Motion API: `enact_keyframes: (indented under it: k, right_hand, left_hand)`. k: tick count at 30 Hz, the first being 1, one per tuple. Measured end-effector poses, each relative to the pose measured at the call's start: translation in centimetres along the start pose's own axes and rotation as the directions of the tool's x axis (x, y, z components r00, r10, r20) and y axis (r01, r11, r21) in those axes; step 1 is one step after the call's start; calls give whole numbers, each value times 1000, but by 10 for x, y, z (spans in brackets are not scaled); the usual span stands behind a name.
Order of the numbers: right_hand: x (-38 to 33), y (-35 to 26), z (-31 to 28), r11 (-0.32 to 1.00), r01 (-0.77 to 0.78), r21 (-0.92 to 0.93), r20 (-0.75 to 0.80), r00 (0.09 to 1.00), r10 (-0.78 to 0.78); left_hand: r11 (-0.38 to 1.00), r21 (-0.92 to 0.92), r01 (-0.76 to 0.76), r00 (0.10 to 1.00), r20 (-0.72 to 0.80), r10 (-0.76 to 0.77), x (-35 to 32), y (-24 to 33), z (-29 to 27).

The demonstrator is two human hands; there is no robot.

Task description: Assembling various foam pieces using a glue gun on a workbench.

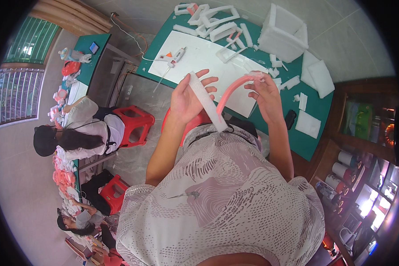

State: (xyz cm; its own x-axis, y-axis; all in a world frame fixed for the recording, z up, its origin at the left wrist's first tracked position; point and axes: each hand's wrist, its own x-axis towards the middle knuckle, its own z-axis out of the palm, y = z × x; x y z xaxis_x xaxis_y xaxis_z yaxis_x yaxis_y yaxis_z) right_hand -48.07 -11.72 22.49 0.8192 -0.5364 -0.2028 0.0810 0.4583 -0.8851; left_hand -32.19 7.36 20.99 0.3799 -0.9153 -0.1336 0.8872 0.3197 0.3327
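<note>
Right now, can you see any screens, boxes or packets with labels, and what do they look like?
Small flat phone-like device with a blue screen: lies on the far green side table at left, dark rectangle.
Small dark flat phone-like rectangle: on the green worktable's near edge, beside the right hand; no picture on it.
Rolls with white label bands: on the wooden shelf at right, round, dark-ended.

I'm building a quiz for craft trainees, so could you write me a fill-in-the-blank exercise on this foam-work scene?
1. The left hand holds a long ____ foam strip.
2. The right hand pinches the end of a curved ____ strip.
3. The glue gun lies on a white sheet on the ____ table.
4. Beside the seated person stands a ____ stool.

Missing words: white; pink; green; red
</note>
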Motion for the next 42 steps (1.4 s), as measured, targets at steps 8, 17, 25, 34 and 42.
enact_keyframes:
  k: [8, 17, 25, 34, 42]
  right_hand:
    - [-8, 16, -37, 967, 50, -252, 34, 999, -42]
    - [-41, 34, -101, 922, -42, -386, 29, 998, 58]
    - [-58, 30, -150, 895, -68, -442, 27, 996, 89]
    - [-75, 51, -177, 907, -128, -400, 20, 989, 148]
    - [-83, 62, -201, 938, -192, -290, -88, 981, 173]
  left_hand:
    - [944, 323, -69, 980, -156, 125, 20, -42, 2]
    - [644, 728, 236, 963, -262, -56, 23, -123, 16]
    - [747, 634, 200, 905, -411, 107, 12, -149, 12]
    - [613, 723, 320, 820, -535, 203, -4, -145, -13]
    - [-81, 835, 544, 773, -461, 436, 13, -104, -24]
